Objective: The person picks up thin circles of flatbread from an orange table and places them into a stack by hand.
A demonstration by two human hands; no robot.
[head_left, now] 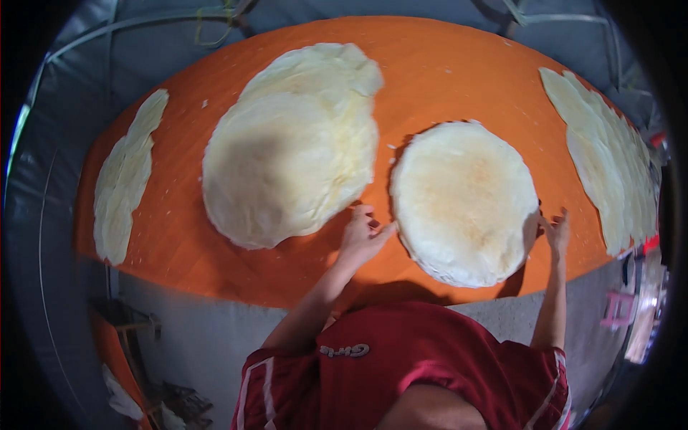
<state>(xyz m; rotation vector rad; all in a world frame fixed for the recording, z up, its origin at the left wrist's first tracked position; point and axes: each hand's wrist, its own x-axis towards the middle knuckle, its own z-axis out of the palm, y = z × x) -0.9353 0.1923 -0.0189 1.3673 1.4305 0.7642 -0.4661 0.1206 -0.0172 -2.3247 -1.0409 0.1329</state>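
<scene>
A round stack of pale, lightly browned flatbread sheets lies on the orange table. My left hand is at its left edge, one digit reaching to the rim, the others loosely bent and apart. On the opposite side, my right hand has its fingers spread at the stack's right edge; whether they touch it is hard to tell. Neither hand grips anything visible. A larger, uneven heap of overlapping sheets lies to the left of the round stack, just beyond my left hand.
Rows of thin, overlapping sheets lie along the table's far left and far right. Grey tarp walls surround the table. A pink stool stands at the right, and an orange-sided rack is at the lower left.
</scene>
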